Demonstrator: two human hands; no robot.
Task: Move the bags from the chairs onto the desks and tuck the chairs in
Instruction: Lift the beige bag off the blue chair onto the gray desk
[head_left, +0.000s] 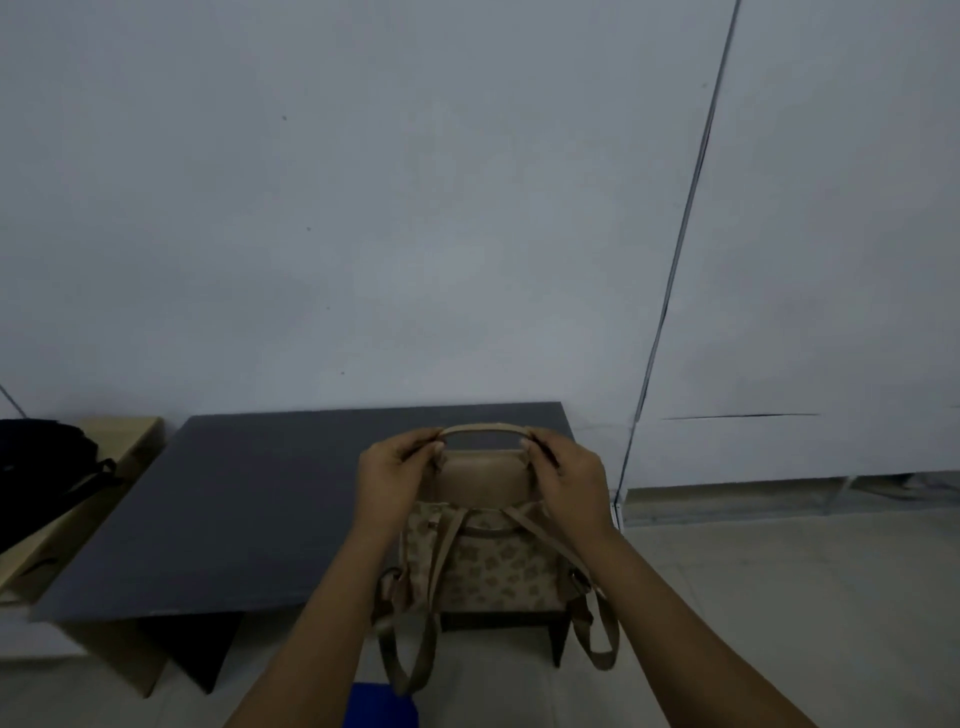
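Note:
A beige backpack (488, 561) with a flower pattern stands upright at the front right of the dark grey desk (249, 499). Its shoulder straps hang over the desk's front edge. My left hand (395, 483) grips the left end of its curved top handle. My right hand (566, 478) grips the right end of the same handle. A blue chair (382, 706) shows only as a small patch at the bottom edge, between my forearms.
A light wooden desk (130, 447) stands to the left with a black bag (36, 473) on it. A pale wall rises right behind both desks. Light floor lies to the right, with a cable running down the wall.

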